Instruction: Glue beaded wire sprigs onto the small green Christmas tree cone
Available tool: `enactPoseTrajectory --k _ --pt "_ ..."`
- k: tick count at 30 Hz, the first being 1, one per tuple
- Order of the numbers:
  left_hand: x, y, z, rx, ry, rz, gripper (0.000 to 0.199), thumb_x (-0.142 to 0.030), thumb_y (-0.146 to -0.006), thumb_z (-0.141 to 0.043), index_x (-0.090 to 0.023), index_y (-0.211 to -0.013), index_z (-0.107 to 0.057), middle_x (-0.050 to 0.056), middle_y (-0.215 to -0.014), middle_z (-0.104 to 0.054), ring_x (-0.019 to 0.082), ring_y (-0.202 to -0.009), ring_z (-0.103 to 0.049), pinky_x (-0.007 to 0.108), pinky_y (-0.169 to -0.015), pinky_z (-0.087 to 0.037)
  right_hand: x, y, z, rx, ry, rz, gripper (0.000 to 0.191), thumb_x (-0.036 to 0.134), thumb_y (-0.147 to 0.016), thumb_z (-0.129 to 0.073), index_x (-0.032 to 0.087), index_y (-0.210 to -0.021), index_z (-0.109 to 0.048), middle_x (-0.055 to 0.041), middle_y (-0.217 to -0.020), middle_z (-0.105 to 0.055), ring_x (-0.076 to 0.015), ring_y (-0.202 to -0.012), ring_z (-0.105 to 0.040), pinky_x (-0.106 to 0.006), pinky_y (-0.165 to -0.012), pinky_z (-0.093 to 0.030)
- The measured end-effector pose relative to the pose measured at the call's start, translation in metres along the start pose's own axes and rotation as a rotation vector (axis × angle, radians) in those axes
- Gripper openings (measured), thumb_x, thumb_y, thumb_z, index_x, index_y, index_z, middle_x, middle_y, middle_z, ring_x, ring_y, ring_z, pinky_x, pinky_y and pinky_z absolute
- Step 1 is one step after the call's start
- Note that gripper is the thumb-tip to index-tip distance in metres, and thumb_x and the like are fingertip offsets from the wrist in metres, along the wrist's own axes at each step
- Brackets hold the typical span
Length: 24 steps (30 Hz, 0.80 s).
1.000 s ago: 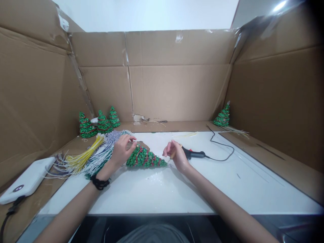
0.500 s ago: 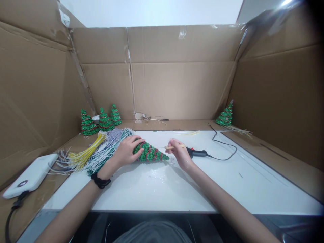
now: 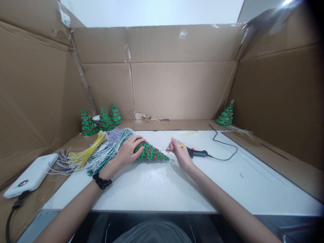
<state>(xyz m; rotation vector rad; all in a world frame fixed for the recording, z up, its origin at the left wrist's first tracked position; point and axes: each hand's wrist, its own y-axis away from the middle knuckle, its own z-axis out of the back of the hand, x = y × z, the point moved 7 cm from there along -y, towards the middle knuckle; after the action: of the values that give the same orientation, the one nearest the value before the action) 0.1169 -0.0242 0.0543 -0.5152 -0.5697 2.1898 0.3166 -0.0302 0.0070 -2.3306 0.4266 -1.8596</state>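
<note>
A green beaded tree with red strands (image 3: 150,152) lies on its side on the white board (image 3: 152,192), its tip pointing right. My left hand (image 3: 129,150) is wrapped over the wide end of this tree and holds it. Between the fingers of my right hand (image 3: 179,152) is a thin tool with a wooden handle (image 3: 182,145); its fine metal shaft points left, close to the tree's upper side. Whether the tool's tip touches the beads I cannot tell.
Bundles of yellow (image 3: 87,153) and white-green wires (image 3: 108,152) lie left. Three trees (image 3: 106,119) stand back left, another (image 3: 225,115) back right. A black corded tool (image 3: 198,153) lies behind my right hand. A white power bank (image 3: 30,175) is far left. Cardboard walls (image 3: 182,91) surround the board.
My right hand has shifted very slightly, and the wooden-handled tool is now tilted more, its handle end higher. The tree and my left hand have barely moved.
</note>
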Motion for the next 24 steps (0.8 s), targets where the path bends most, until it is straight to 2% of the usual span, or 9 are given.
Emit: enactPoseTrajectory --k 11,17,24 --pt "0.001 0.001 -0.001 0.008 0.023 0.017 0.031 -0.030 -0.091 -0.038 -0.020 -0.116 -0.055 0.009 -0.120 -0.053 0.021 -0.109 -0.052 0.036 -0.093 -0.043 -0.001 0.002 -0.002 0.008 0.049 -0.012 0.047 0.057 -0.076 -0.056 0.018 -0.050 -0.051 0.0010 -0.054 -0.047 -0.0132 -0.057 -0.048 -0.028 -0.065 -0.039" --pt "0.003 0.001 -0.003 0.003 0.032 0.025 0.031 -0.029 -0.091 -0.038 -0.021 -0.116 -0.054 0.009 -0.121 -0.053 0.021 -0.110 -0.051 0.037 -0.094 -0.043 -0.010 0.003 -0.006 0.080 -0.012 -0.163 0.037 0.055 -0.078 -0.051 0.020 -0.066 -0.056 0.0032 -0.044 -0.047 -0.0133 -0.048 -0.045 -0.029 -0.063 -0.040" --pt "0.008 0.002 -0.007 -0.006 0.049 0.052 0.032 -0.028 -0.092 -0.037 -0.021 -0.118 -0.054 0.008 -0.122 -0.052 0.021 -0.113 -0.049 0.038 -0.098 -0.040 -0.017 0.008 -0.012 0.144 -0.186 -0.277 0.022 0.040 -0.069 -0.057 0.020 -0.060 -0.054 0.0041 -0.046 -0.042 -0.0129 -0.053 -0.043 -0.026 -0.062 -0.036"
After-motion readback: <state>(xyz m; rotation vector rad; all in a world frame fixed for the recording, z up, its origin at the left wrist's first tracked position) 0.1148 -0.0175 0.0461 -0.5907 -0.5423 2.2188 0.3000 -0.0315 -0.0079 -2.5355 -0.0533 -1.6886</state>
